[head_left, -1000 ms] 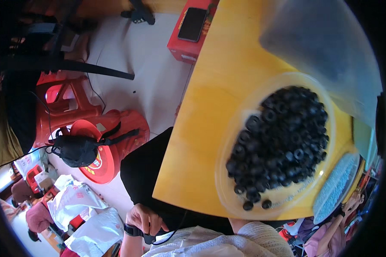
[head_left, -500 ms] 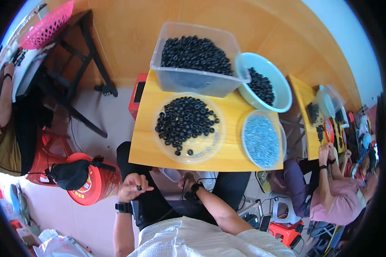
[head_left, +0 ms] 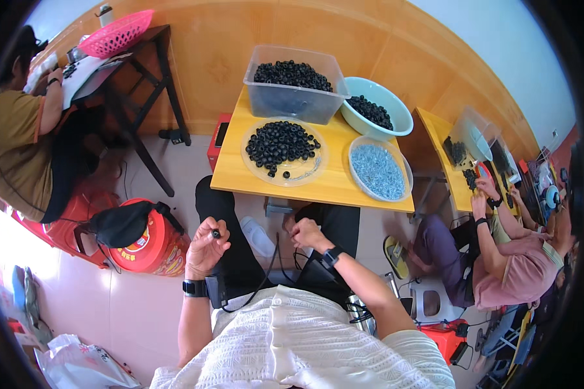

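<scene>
Above my left thigh, my left hand [head_left: 204, 251] pinches a small black ring-shaped piece [head_left: 215, 233] between thumb and fingers. My right hand [head_left: 307, 233] is over the right thigh with its fingers curled together; what they hold, if anything, is too small to make out. Beyond both hands, on the yellow table [head_left: 318, 190], a round clear lid [head_left: 302, 174] carries a heap of similar black pieces [head_left: 280, 142]. To its right sits a round clear tub [head_left: 405, 185] full of small pale-blue pieces [head_left: 377, 172].
At the table's back stand a clear plastic bin [head_left: 292, 102] and a light-blue basin [head_left: 396, 117], both with black pieces. A red bucket [head_left: 159, 249] with a black bag on top is at my left. Other people work at tables on either side.
The view has shifted, showing more of my lap and the person at left. Both hands have come up; the black piece stays in my left hand and my right hand is more fully visible.
</scene>
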### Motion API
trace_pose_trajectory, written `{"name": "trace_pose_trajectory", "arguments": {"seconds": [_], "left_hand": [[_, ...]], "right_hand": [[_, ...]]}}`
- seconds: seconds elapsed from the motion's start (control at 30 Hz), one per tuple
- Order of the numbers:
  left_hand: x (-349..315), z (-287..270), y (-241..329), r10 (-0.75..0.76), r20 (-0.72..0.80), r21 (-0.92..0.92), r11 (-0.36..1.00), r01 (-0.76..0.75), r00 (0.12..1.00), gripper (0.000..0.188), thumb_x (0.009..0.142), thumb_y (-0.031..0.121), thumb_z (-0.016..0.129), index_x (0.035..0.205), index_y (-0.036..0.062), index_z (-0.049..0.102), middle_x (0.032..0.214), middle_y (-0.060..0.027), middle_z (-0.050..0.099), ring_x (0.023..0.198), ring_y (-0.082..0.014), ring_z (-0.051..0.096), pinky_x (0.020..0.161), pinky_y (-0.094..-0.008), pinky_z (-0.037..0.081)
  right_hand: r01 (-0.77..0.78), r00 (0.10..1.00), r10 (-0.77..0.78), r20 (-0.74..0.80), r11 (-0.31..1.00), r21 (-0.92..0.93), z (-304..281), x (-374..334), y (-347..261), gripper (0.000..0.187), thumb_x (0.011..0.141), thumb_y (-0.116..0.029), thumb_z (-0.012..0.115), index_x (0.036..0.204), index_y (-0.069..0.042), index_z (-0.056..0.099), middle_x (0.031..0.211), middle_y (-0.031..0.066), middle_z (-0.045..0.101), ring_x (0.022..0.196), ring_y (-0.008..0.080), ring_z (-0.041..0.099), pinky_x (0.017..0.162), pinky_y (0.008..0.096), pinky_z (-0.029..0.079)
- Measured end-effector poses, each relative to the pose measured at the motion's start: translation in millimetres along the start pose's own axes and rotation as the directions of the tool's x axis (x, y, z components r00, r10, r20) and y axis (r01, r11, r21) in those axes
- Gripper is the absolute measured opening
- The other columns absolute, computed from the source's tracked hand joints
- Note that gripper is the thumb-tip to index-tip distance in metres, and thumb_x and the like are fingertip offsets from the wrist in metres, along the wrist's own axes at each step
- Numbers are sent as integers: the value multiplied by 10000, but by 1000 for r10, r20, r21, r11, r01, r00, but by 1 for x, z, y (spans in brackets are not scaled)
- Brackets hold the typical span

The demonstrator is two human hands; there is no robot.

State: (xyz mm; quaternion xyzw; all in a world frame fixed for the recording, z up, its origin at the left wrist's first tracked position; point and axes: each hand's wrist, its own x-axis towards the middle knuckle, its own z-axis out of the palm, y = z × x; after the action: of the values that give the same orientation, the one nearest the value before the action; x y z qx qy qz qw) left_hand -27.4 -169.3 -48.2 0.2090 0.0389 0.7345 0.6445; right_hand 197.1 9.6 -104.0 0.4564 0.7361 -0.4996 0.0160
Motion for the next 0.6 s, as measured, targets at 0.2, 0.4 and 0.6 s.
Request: {"name": "trace_pose_trajectory", "arguments": {"seconds": [0.2,0.4,0.6], "left_hand": [[8,72,-16,59,-70,214,976,-43,996,183,846,34,555,1027,17,541,939,-108,555,798,-152,570,789,-322,526],[18,98,-36,18,-115,391,920,29,993,185,846,44,579,1029,14,574,986,-96,614,877,-162,617,832,-320,512],[34,107,-41,28,-85,437,900,12,996,190,848,31,571,1038,13,571,975,-84,623,870,-170,624,832,-311,512]], "right_hand": [[253,951,-307,24,824,508,-46,-82,-80,160,838,-32,568,973,38,618,813,115,647,708,149,646,679,245,539],[602,792,-573,-209,680,417,-39,-140,-144,180,846,-3,550,1007,22,626,840,55,608,734,126,624,672,222,517],[786,575,-695,-432,615,57,-32,-152,-156,189,793,61,573,968,27,636,803,68,587,672,121,594,608,217,481]]}}
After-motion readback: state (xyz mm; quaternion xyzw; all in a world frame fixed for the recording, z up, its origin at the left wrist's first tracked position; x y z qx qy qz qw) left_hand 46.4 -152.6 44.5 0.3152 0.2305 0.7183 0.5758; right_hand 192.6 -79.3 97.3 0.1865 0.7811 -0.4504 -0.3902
